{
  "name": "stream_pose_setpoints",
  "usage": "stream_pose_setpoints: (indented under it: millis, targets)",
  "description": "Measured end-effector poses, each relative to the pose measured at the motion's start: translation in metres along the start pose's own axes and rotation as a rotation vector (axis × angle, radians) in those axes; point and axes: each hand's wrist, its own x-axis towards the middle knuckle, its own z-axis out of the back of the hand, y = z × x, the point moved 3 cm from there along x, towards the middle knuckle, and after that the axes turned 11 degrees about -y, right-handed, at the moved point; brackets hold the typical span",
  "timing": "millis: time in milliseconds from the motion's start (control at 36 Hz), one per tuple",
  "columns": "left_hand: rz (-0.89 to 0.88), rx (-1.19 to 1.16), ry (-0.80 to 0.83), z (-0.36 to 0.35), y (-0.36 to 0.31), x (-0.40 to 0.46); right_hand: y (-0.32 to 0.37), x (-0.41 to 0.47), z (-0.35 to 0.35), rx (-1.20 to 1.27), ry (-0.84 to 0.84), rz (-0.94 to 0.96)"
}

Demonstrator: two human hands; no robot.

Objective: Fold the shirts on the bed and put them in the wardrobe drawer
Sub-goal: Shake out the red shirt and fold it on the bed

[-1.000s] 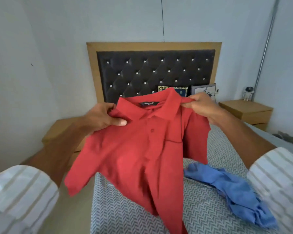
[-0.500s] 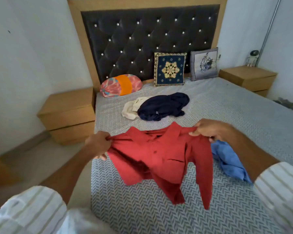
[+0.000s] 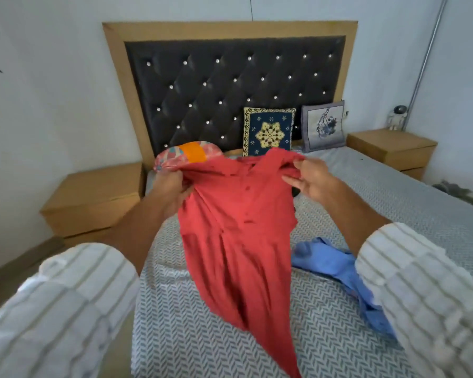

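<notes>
A red polo shirt (image 3: 241,241) hangs in the air over the bed (image 3: 393,208), front toward me, its hem trailing down to the bedcover. My left hand (image 3: 172,186) grips its left shoulder and my right hand (image 3: 311,178) grips its right shoulder beside the collar. A crumpled blue shirt (image 3: 336,266) lies on the bedcover to the right, partly under my right sleeve. The red shirt hides the bed's middle, where only a dark sliver shows by my right hand. The wardrobe drawer is not in view.
A tufted black headboard (image 3: 230,85) backs the bed. Against it lean a navy patterned cushion (image 3: 269,130), a grey cushion (image 3: 324,125) and a pink-and-orange bolster (image 3: 187,154). Wooden nightstands stand at the left (image 3: 93,195) and right (image 3: 393,148); a small figurine (image 3: 396,117) is on the right one.
The view tilted down then back up. Both hands lifted the red shirt off the bedcover and came closer together, so it now hangs narrower and covers the navy and cream clothes.
</notes>
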Motion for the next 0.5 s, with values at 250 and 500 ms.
stream_pose_setpoints:
  millis: [250,500]
  targets:
    - [-0.417,-0.158,-0.012,-0.042,-0.164,-0.007,0.148,-0.001,-0.032,0.204,0.026,0.397]
    - [-0.627,0.019,-0.035,-0.009,-0.147,-0.029,0.125,-0.015,-0.008,0.127,0.055,0.488]
